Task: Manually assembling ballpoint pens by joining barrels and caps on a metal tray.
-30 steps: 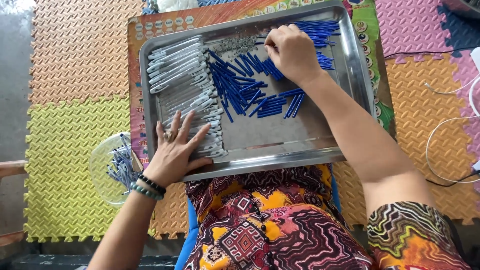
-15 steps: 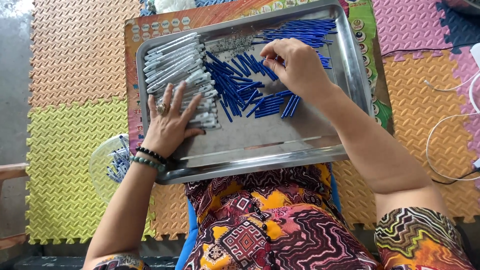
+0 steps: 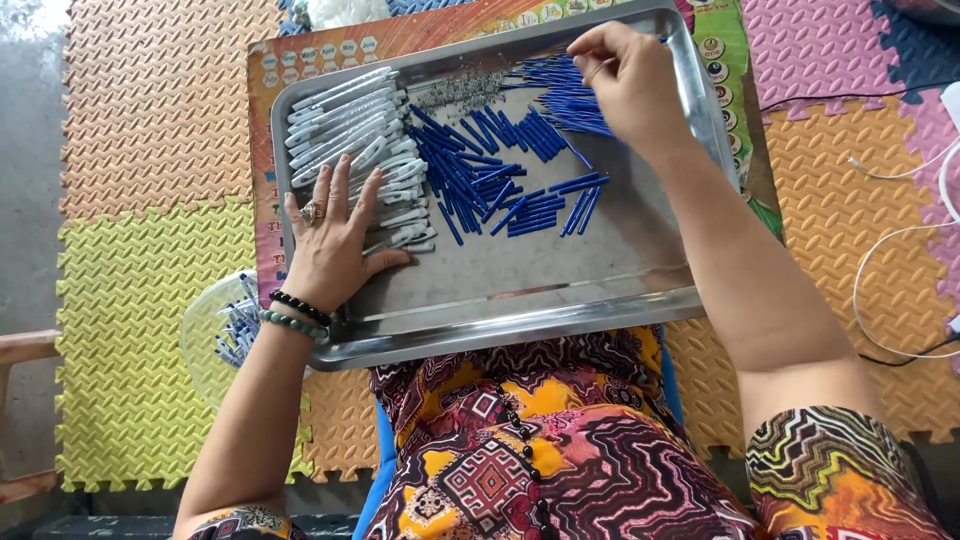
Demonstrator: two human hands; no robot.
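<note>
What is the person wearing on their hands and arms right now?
The left hand carries a large ring with a round ornament on one finger, and two bead bracelets at the wrist, one black and one pale green. The right hand shows a thin ring. Both forearms are bare; short patterned sleeves cover the upper arms.

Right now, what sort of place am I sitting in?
Probably a home floor used for piecework: interlocking foam mats cover the ground, and a steel tray on your lap holds sorted white pen caps and blue pen parts.
</note>
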